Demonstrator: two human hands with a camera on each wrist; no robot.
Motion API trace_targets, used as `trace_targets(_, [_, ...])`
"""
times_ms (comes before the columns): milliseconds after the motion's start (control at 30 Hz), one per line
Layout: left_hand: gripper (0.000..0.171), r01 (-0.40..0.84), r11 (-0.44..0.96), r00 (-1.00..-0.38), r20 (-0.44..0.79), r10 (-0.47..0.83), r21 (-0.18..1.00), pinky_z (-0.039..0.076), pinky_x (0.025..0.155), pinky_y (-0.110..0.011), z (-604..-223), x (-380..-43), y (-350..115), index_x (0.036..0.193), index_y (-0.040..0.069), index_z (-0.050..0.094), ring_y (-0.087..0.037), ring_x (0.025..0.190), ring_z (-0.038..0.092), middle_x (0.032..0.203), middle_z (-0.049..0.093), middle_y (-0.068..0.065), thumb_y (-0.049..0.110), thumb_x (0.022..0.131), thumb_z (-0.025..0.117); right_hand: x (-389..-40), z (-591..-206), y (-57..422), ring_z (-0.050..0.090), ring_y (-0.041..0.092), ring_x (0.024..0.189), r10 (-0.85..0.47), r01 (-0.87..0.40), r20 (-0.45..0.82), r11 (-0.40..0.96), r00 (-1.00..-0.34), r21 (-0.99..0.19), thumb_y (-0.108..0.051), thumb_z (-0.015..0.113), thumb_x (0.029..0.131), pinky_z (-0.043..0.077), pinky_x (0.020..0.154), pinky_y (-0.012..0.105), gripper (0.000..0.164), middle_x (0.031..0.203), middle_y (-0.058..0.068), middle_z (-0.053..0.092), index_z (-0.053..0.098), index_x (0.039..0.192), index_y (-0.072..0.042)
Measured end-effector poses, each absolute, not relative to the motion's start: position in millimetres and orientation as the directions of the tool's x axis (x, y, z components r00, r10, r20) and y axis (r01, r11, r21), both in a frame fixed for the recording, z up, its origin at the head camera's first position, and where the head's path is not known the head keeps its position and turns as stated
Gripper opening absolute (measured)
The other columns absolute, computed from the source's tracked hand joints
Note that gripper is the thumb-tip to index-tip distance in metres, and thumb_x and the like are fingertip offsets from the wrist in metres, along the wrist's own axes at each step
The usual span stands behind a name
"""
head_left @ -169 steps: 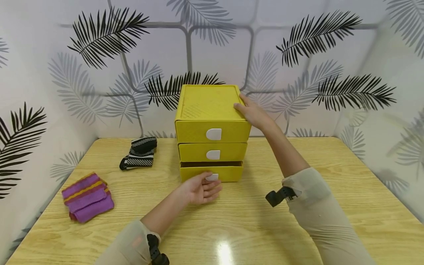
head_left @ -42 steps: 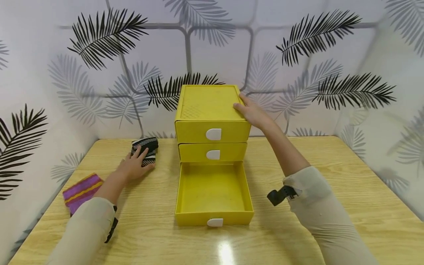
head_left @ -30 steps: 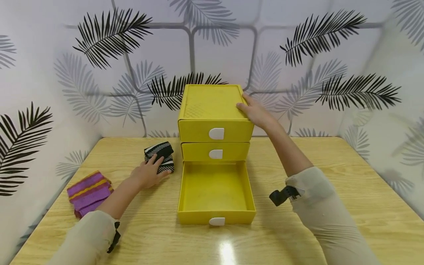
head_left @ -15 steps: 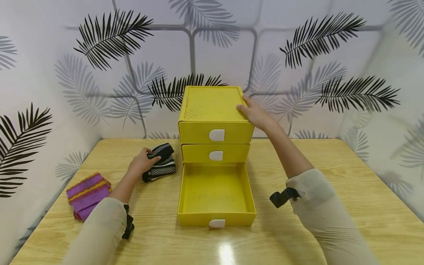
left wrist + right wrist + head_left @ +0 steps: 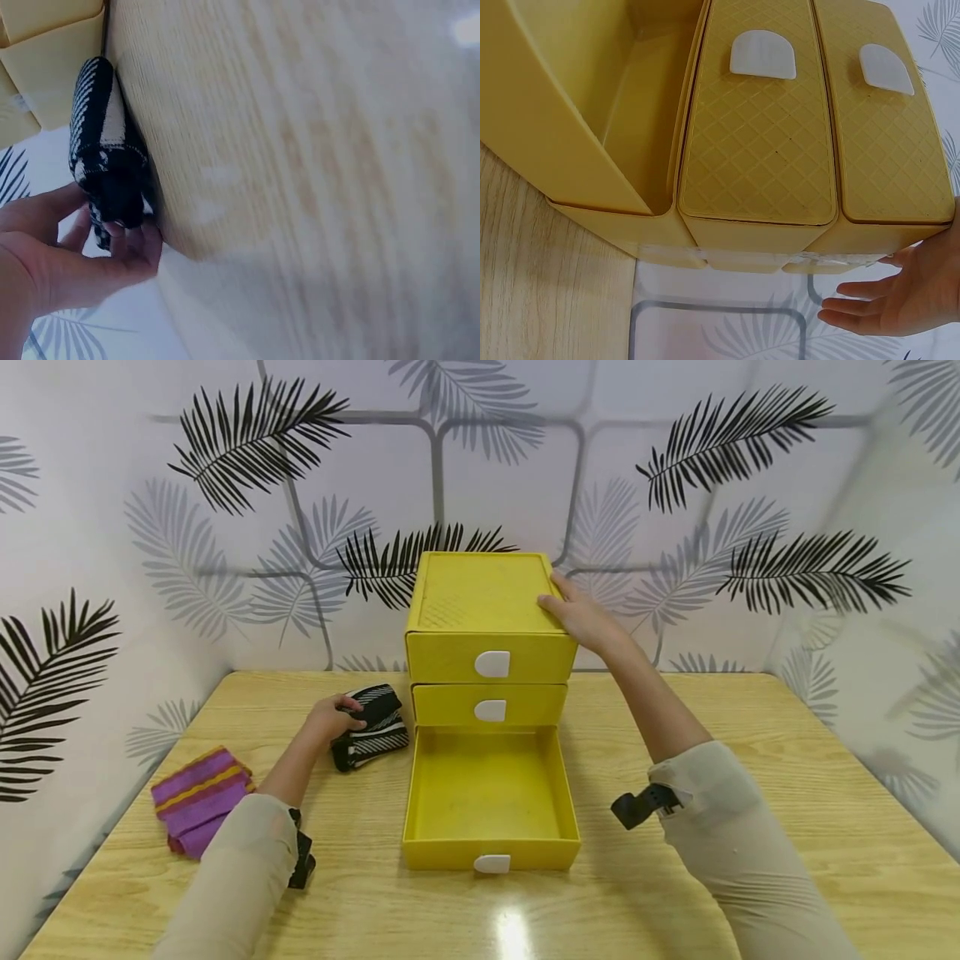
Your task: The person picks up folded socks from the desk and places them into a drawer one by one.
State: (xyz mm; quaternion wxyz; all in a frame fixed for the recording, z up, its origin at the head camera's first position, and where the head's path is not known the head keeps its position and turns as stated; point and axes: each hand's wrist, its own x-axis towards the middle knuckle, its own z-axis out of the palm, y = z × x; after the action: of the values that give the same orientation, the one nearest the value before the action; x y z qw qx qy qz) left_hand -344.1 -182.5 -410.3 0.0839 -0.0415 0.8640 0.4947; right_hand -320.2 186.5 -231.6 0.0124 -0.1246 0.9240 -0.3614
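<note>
Folded black-and-white socks point(image 5: 381, 727) lie on the table just left of the yellow drawer unit point(image 5: 480, 593). My left hand point(image 5: 333, 718) grips their left end; in the left wrist view the thumb is on one side of the socks point(image 5: 112, 139) and the fingers curl round the other. The bottom drawer point(image 5: 442, 856) is pulled out with nothing inside, while the two upper drawers are closed. My right hand point(image 5: 588, 617) rests on the unit's top right edge, thumb on top. Its fingers point(image 5: 862, 307) extend loosely along the side in the right wrist view.
Folded purple socks with orange stripes point(image 5: 198, 802) lie at the table's left. White tabs such as the top one point(image 5: 492, 663) mark the drawer fronts. The wooden table point(image 5: 690, 718) ends at a leaf-patterned backdrop point(image 5: 502, 485).
The bottom drawer has been pulled out. My left hand went from its handle to the black-and-white socks, slid them right towards the unit, then took hold of their left end. My right hand stays put.
</note>
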Motion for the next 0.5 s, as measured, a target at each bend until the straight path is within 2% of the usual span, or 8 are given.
trace_targets(33, [0.03,-0.176,0.479,-0.978,-0.206,0.01,0.86,0.04,0.084,-0.038,-382.6,-317.9,-170.2,0.114,-0.004,0.052,-0.031,0.103,0.042,0.133,0.035,-0.025,0.001,0.086,0.062,-319.8,-231.6,186.6,0.005,0.029,0.136,-0.238,-0.222,0.069,0.706,-0.969,-0.672,-0.032,0.033,0.099,0.005,0.108,0.042,0.063,0.151,0.015,0.005,0.004,0.148,-0.005])
trace_targets(133, [0.04,-0.215,0.38,-0.966,-0.252,0.051,0.9,0.042,0.068,-0.028,-386.6,-316.7,-176.0,0.127,-0.003,0.048,-0.018,0.076,0.048,0.129,0.039,-0.02,0.002,0.089,0.059,-319.8,-232.5,187.1,0.005,0.029,0.136,-0.238,-0.224,0.074,0.702,-0.968,-0.676,-0.032,0.033,0.099,0.005,0.108,0.042,0.063,0.151,0.014,0.006,0.004,0.148,-0.005])
trace_targets(167, [0.042,-0.23,0.34,-0.963,-0.264,0.056,0.912,0.041,0.061,-0.025,-388.4,-316.1,-178.5,0.128,-0.002,0.047,-0.013,0.065,0.044,0.123,0.043,-0.016,0.002,0.089,0.059,-320.1,-232.9,187.0,0.005,0.029,0.136,-0.239,-0.226,0.076,0.702,-0.968,-0.676,-0.032,0.033,0.099,0.005,0.109,0.042,0.063,0.151,0.014,0.006,0.005,0.148,-0.005])
trace_targets(233, [0.043,-0.255,0.291,-0.957,-0.284,0.063,0.922,0.032,0.048,-0.02,-392.6,-316.3,-184.4,0.13,0.0,0.047,-0.006,0.049,0.029,0.097,0.049,-0.008,0.003,0.088,0.06,-321.1,-234.0,186.8,0.005,0.029,0.137,-0.241,-0.227,0.075,0.703,-0.968,-0.674,-0.033,0.034,0.099,0.005,0.109,0.042,0.063,0.151,0.014,0.006,0.005,0.148,-0.006])
trace_targets(300, [0.045,-0.255,0.271,-0.957,-0.282,0.065,0.928,0.03,0.045,-0.019,-393.5,-314.8,-187.7,0.131,-0.001,0.048,-0.004,0.045,0.025,0.097,0.049,-0.006,0.004,0.088,0.061,-320.9,-234.0,186.2,0.005,0.028,0.136,-0.24,-0.226,0.074,0.704,-0.968,-0.674,-0.033,0.034,0.099,0.006,0.109,0.042,0.063,0.151,0.013,0.007,0.006,0.148,-0.006])
trace_targets(400, [0.046,-0.246,0.29,-0.958,-0.277,0.072,0.925,0.029,0.045,-0.018,-391.5,-312.9,-188.2,0.132,0.0,0.047,-0.004,0.045,0.026,0.115,0.052,-0.015,0.009,0.089,0.061,-320.4,-233.5,186.1,0.006,0.029,0.136,-0.239,-0.224,0.073,0.702,-0.968,-0.676,-0.033,0.034,0.099,0.006,0.109,0.042,0.063,0.151,0.014,0.007,0.005,0.148,-0.006])
trace_targets(467, [0.047,-0.245,0.292,-0.96,-0.273,0.058,0.925,0.035,0.051,-0.018,-388.5,-311.2,-185.2,0.133,0.0,0.047,-0.004,0.056,0.037,0.141,0.031,-0.018,0.014,0.09,0.061,-319.7,-232.9,186.6,0.006,0.029,0.136,-0.238,-0.226,0.076,0.701,-0.968,-0.677,-0.032,0.034,0.099,0.006,0.108,0.043,0.063,0.151,0.015,0.007,0.005,0.148,-0.006])
trace_targets(500, [0.047,-0.247,0.295,-0.962,-0.269,0.036,0.923,0.037,0.053,-0.019,-387.6,-310.8,-183.2,0.132,0.0,0.048,-0.006,0.061,0.041,0.143,0.03,-0.017,0.016,0.09,0.061,-319.8,-232.9,187.0,0.006,0.029,0.136,-0.236,-0.225,0.076,0.703,-0.969,-0.675,-0.032,0.034,0.099,0.006,0.108,0.043,0.063,0.151,0.015,0.007,0.005,0.148,-0.006])
